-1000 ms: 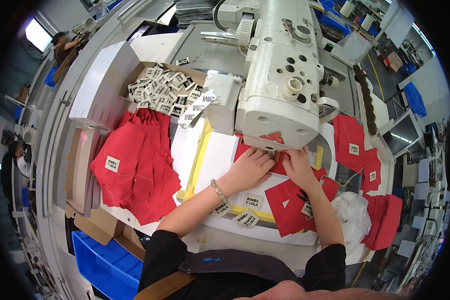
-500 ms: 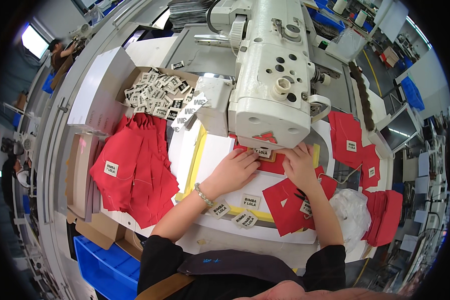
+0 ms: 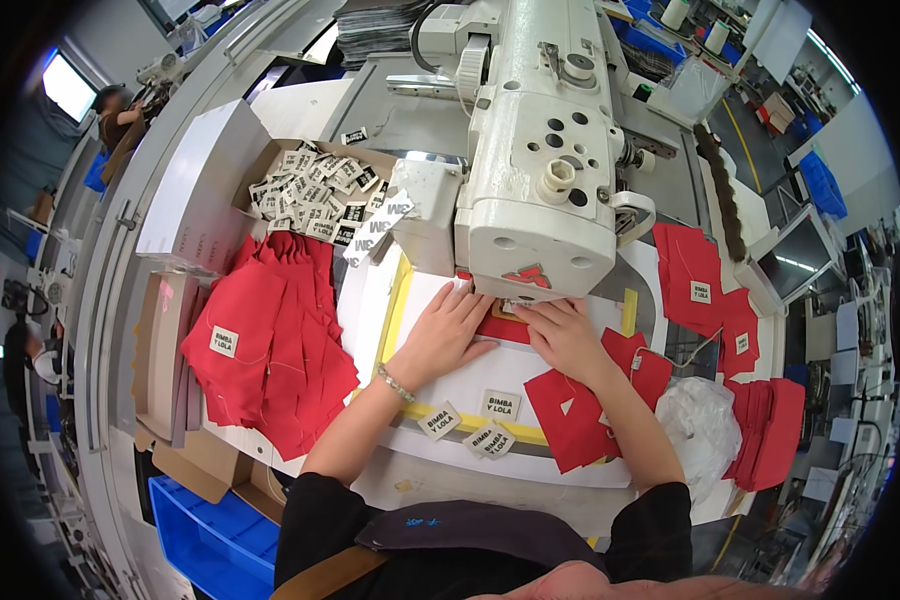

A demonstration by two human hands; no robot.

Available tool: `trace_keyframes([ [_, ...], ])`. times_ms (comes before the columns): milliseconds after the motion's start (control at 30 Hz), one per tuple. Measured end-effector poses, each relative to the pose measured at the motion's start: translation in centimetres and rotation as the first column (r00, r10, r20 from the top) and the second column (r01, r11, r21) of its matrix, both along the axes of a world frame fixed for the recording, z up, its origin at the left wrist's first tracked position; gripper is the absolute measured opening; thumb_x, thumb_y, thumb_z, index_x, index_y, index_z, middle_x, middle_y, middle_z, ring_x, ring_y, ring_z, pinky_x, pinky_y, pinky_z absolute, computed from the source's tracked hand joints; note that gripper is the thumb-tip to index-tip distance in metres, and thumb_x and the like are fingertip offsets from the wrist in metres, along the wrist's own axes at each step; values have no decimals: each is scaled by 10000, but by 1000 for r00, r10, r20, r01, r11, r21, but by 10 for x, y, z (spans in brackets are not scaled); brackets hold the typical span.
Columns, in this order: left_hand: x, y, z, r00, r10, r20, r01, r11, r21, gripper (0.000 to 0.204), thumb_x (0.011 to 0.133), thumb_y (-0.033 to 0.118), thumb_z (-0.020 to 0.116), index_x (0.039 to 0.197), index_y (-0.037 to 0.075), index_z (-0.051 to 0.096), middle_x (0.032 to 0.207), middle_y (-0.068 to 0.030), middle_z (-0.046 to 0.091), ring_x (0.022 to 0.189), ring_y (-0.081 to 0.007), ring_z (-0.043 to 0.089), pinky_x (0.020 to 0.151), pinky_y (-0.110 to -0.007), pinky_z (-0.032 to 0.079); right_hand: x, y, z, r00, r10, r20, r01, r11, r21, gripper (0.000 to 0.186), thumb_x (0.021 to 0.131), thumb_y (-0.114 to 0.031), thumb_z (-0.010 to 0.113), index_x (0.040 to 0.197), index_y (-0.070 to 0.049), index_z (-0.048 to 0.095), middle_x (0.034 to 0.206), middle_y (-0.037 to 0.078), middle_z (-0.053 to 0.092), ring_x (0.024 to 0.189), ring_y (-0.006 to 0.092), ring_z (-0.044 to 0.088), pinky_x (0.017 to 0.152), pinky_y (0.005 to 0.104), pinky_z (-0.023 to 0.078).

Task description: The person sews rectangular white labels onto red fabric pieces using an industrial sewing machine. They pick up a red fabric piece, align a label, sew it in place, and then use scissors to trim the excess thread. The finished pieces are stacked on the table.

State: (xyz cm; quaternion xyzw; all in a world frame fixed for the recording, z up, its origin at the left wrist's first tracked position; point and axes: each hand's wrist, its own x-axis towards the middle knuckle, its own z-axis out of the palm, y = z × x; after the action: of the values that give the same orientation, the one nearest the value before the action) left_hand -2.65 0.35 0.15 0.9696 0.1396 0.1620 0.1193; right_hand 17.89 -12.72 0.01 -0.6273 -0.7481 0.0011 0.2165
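Observation:
A piece of red fabric (image 3: 505,327) lies on the white work plate under the head of a sewing machine (image 3: 540,235). A pale label inside a small yellowish frame (image 3: 510,311) sits on it, mostly hidden by the machine head and my fingers. My left hand (image 3: 444,332) rests flat with fingers spread, its fingertips at the fabric's left edge. From the other side my right hand (image 3: 566,338) reaches in, fingers stretched out and pressing on the fabric beside the label. Loose square labels (image 3: 501,404) lie on the plate between my forearms.
At left stand a heap of red fabric pieces (image 3: 270,350) and a box of labels (image 3: 255,170). More red pieces (image 3: 598,410) lie under my right forearm, with a crumpled clear plastic bag (image 3: 700,420) and a red stack (image 3: 767,435) further right. A blue bin (image 3: 210,540) is at lower left.
My left hand has moved left off the label and spread its fingers. My right hand has shifted left toward the label. The dark scissors seen at my right hand no longer show.

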Motion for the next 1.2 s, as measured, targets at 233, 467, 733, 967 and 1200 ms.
trace_keyframes([
  [233, 6, -5, -3, 997, 70, -17, -70, 997, 40, 724, 847, 495, 620, 1316, -38, 476, 1225, -173, 537, 1208, -323, 478, 1100, -439, 313, 1, 0, 1, 997, 23, 69, -22, 1000, -17, 359, 847, -182, 630, 1204, -143, 628, 1157, 29, 634, 1078, 189, 565, 972, 436, 351],
  [467, 10, -7, -1, 998, 68, -8, -67, 997, 48, 706, 837, 485, 630, 1274, -56, 506, 1238, -176, 526, 1200, -318, 483, 1095, -420, 321, 1, 2, 10, 994, 5, 105, 0, 999, -41, 368, 837, -220, 640, 1198, -150, 624, 1206, 11, 608, 1132, 168, 528, 971, 455, 333],
  [733, 12, -7, 1, 998, 59, -9, -58, 996, 64, 702, 860, 487, 602, 1269, -76, 513, 1205, -187, 552, 1189, -338, 481, 1087, -434, 328, 8, 5, 9, 995, 45, 93, -44, 999, -20, 386, 812, -249, 653, 1187, -160, 631, 1182, -2, 626, 1098, 174, 538, 942, 447, 334],
  [967, 13, -6, 1, 999, 53, -13, -52, 997, 48, 716, 855, 493, 603, 1273, -78, 502, 1205, -187, 550, 1185, -335, 481, 1082, -433, 334, 10, 8, 10, 997, 71, 42, -67, 994, -91, 377, 800, -248, 661, 1171, -177, 647, 1151, -17, 637, 1086, 166, 544, 923, 438, 341],
  [1200, 13, -7, 1, 999, 53, 6, -54, 997, 53, 726, 851, 493, 607, 1279, -83, 497, 1211, -192, 546, 1194, -342, 477, 1081, -435, 336, 9, 8, 14, 992, 76, 97, -71, 996, -52, 395, 804, -244, 659, 1190, -165, 629, 1170, 5, 632, 1100, 174, 546, 939, 430, 345],
])
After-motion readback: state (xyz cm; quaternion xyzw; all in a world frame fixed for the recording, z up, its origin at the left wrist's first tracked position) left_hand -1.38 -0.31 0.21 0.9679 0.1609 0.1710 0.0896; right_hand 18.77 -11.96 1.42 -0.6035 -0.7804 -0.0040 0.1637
